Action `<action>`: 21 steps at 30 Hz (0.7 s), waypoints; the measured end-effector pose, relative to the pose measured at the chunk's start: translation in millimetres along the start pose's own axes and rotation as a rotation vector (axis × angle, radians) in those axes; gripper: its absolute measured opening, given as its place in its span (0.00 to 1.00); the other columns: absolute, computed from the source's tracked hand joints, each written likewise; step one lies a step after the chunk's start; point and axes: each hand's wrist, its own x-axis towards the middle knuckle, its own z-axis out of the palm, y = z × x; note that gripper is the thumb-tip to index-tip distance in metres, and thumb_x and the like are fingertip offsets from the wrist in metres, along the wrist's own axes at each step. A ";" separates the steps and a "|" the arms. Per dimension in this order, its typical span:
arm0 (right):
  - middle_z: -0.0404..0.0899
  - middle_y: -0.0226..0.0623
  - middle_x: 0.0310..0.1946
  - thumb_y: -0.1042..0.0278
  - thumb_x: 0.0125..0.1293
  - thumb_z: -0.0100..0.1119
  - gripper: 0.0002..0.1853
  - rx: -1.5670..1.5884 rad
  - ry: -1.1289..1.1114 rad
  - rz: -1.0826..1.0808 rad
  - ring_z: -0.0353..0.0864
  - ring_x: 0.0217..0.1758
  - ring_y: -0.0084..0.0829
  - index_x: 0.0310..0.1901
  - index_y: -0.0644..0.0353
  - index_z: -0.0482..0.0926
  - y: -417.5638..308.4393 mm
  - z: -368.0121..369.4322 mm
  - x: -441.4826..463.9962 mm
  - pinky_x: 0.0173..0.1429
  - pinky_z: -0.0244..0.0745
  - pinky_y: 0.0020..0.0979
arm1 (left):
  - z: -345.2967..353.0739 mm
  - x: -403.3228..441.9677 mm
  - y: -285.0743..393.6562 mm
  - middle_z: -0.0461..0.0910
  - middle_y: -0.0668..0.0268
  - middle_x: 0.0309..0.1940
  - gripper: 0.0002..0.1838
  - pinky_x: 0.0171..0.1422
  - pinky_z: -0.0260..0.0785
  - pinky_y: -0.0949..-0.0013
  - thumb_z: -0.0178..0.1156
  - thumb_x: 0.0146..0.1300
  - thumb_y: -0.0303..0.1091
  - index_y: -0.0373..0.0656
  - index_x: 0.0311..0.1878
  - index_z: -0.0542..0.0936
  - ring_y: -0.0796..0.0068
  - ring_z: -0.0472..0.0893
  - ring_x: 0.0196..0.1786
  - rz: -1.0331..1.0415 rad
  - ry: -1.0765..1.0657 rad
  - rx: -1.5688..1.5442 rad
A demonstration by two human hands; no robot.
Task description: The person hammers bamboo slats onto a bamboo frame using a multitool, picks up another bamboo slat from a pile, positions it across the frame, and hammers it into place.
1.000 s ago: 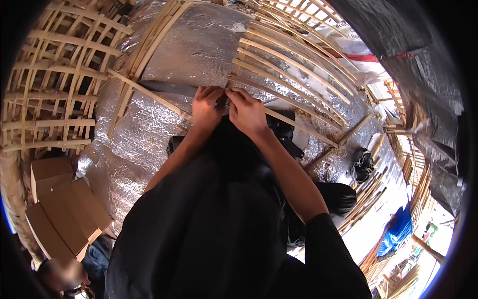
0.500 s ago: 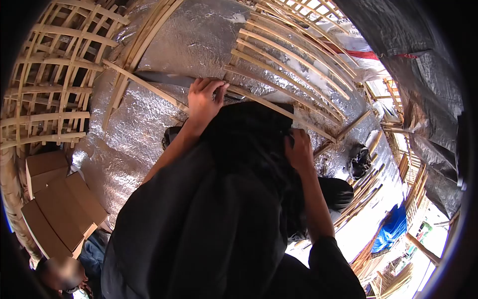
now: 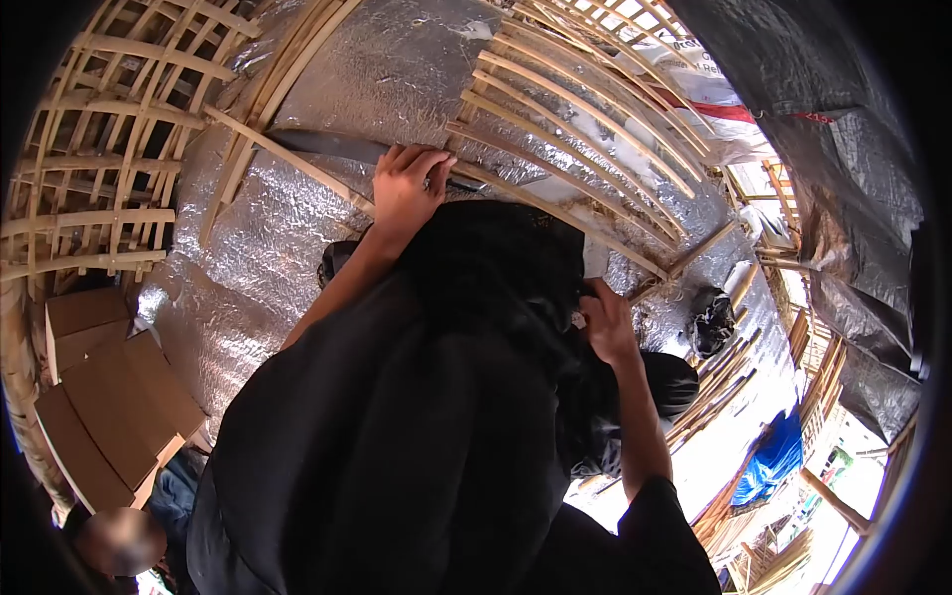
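My left hand [image 3: 407,186] is closed at the near end of a flat grey blade-like strip [image 3: 327,146], beside a long bamboo strip [image 3: 555,211] that runs to the right. What its fingertips pinch is too small to make out. My right hand [image 3: 608,323] is lower and to the right, beside my dark clothing, its fingers curled round a small pale thing I cannot identify. Several bamboo slats [image 3: 585,99] lie side by side beyond my hands. Another slat [image 3: 297,164] slants toward my left hand.
Woven bamboo lattice [image 3: 119,109] stands at the left, above cardboard boxes [image 3: 124,421]. A person [image 3: 124,540] is at the lower left. Shiny foil sheeting [image 3: 233,297] covers the floor. A black bundle [image 3: 712,320], a blue sheet [image 3: 772,461] and dark tarpaulin [image 3: 863,198] are at the right.
My right hand has left the spot beside my left hand and moved down and right, where a small pale thing now shows at its fingers. My left hand has stayed near the strips.
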 end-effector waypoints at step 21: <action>0.86 0.48 0.31 0.54 0.71 0.69 0.20 -0.113 0.291 0.069 0.89 0.39 0.47 0.51 0.63 0.81 -125.2 -94.0 32.7 0.44 0.78 0.48 | 0.3 -1.3 1.0 0.86 0.73 0.33 0.06 0.40 0.70 0.61 0.75 0.57 0.30 0.50 0.36 0.87 0.64 0.82 0.36 -0.014 0.015 0.028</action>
